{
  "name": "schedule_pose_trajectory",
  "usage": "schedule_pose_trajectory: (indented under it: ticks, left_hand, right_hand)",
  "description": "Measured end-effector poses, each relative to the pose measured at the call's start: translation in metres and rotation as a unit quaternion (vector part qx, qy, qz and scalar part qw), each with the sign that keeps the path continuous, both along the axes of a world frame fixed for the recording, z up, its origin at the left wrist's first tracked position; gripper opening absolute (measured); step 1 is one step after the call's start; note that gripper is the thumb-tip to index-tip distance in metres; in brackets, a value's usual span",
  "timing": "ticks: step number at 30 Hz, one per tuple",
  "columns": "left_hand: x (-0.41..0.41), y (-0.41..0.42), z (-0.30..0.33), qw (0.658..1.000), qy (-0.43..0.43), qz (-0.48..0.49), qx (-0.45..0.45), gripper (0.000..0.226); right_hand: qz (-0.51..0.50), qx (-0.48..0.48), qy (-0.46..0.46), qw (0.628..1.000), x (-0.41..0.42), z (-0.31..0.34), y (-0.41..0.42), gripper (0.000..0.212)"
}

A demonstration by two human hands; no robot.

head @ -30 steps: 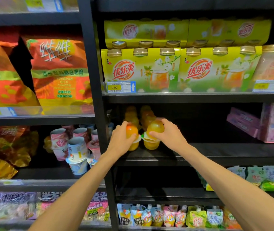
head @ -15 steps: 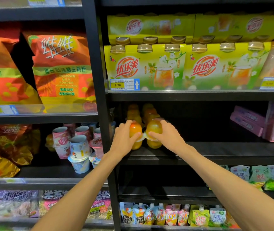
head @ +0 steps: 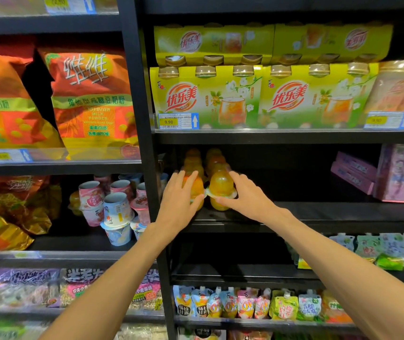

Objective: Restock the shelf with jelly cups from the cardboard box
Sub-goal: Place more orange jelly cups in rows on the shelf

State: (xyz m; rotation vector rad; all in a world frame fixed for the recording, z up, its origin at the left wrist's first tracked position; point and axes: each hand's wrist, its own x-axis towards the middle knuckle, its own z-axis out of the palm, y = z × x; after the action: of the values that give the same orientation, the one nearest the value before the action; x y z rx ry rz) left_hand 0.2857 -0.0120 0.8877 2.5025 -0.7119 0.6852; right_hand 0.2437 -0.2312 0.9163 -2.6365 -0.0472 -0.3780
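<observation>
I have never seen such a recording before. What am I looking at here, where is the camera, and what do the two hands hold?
No machine is here: a person works with two bare hands. The one picture comes from a camera worn on the person's head, looking forward and down at store shelves.

The left hand lies on an orange jelly cup stack, with its fingers around it. The right hand pinches the rim of a second jelly cup stack beside it. Both stacks stand on the black shelf, at the front of two rows of the same cups.

Above are yellow-green drink packs; to the left, orange powder bags and pastel cups. The cardboard box is not in view.
</observation>
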Motion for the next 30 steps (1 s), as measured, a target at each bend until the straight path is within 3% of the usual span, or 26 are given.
schedule_pose_trajectory:
  ticks: [7, 15, 22, 30]
  left_hand:
    - [-0.033, -0.002, -0.019, 0.996, -0.060, 0.012, 0.065, 0.070]
    - [-0.081, -0.009, -0.063, 0.990, -0.053, 0.027, 0.127, 0.071]
    - [-0.126, -0.019, -0.125, 0.990, 0.017, 0.022, 0.140, 0.070]
    - [-0.165, -0.024, -0.223, 0.972, 0.131, -0.009, 0.196, 0.070]
  right_hand:
    - [0.020, -0.086, -0.008, 0.996, -0.031, -0.018, -0.016, 0.107]
    - [0.031, -0.164, -0.005, 0.986, -0.080, -0.063, -0.025, 0.105]
    - [0.035, -0.166, 0.028, 0.985, -0.127, -0.125, -0.027, 0.104]
    - [0.036, -0.122, 0.150, 0.980, -0.174, -0.223, -0.035, 0.103]
